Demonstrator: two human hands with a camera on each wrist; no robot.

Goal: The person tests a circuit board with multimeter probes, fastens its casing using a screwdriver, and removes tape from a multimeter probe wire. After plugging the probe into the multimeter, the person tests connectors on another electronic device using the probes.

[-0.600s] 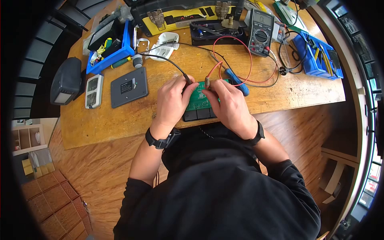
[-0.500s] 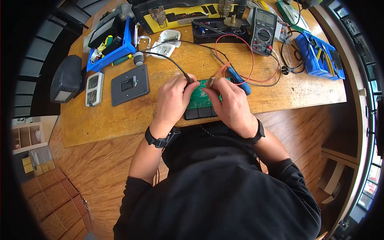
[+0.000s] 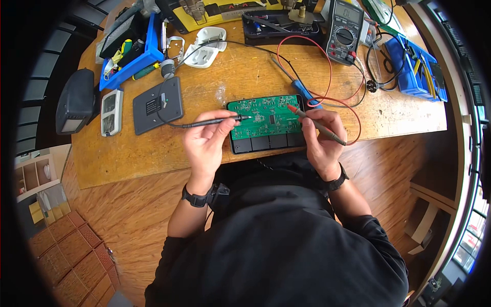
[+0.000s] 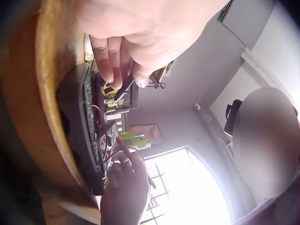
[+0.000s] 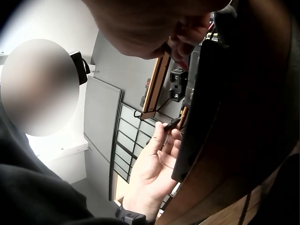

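Left hand [image 3: 204, 146] pinches the black probe [image 3: 212, 122], right hand [image 3: 321, 138] the red probe [image 3: 317, 124]; keep both tips steady on the circuit board [image 3: 266, 117], contact probably light.

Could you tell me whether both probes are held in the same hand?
No, the left hand holds the black probe and the right hand holds the red probe, over the circuit board.

Circuit board [image 3: 263, 116] lies between both probes (multimeter [image 3: 347, 31] behind it).

The left hand [image 5: 152, 171] pinches a black probe [image 5: 171, 124] beside the board [image 5: 199, 108].
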